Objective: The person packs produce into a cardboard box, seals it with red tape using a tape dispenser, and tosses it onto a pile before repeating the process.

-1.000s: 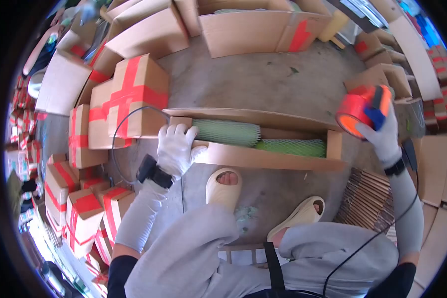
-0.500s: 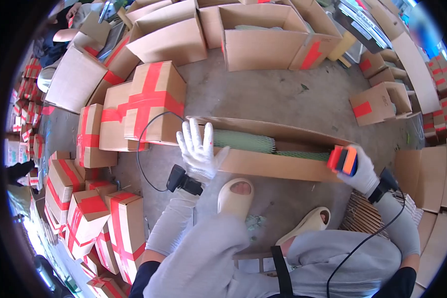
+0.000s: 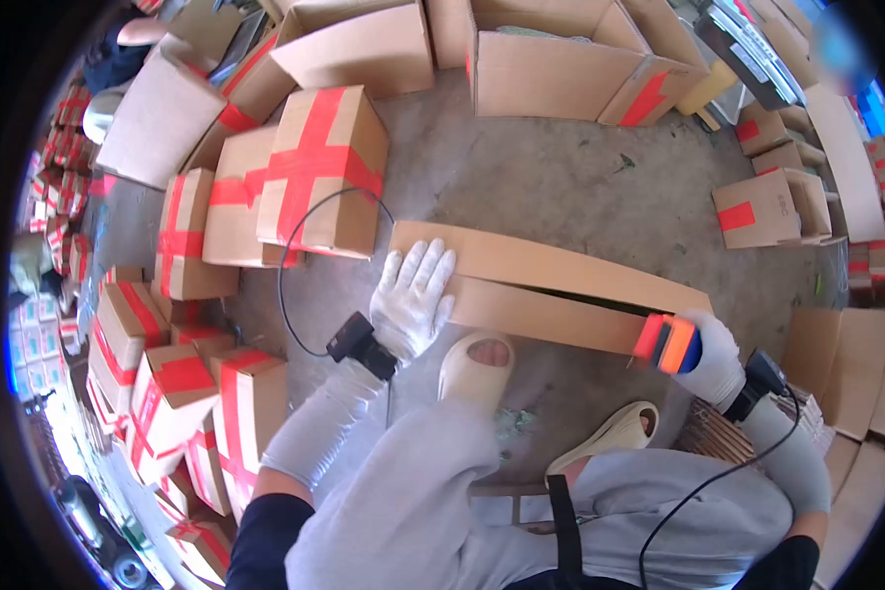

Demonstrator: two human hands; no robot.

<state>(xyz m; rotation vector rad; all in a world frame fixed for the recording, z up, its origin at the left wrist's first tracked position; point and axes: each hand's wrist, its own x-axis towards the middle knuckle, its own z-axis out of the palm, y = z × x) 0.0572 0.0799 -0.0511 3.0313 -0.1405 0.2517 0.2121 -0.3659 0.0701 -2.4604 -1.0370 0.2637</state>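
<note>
Fingers of the gloved left hand are stretched out and slightly apart; this hand lies flat on the left end of the long carton, in the centre of the frame. The gloved right hand is closed around the red, orange and blue tape dispenser, at the right end of the same carton. Between its two flaps is a narrow dark gap. At upper left stands a taped carton with a red tape cross. On the small carton, at right, dark print is too small to read.
</note>
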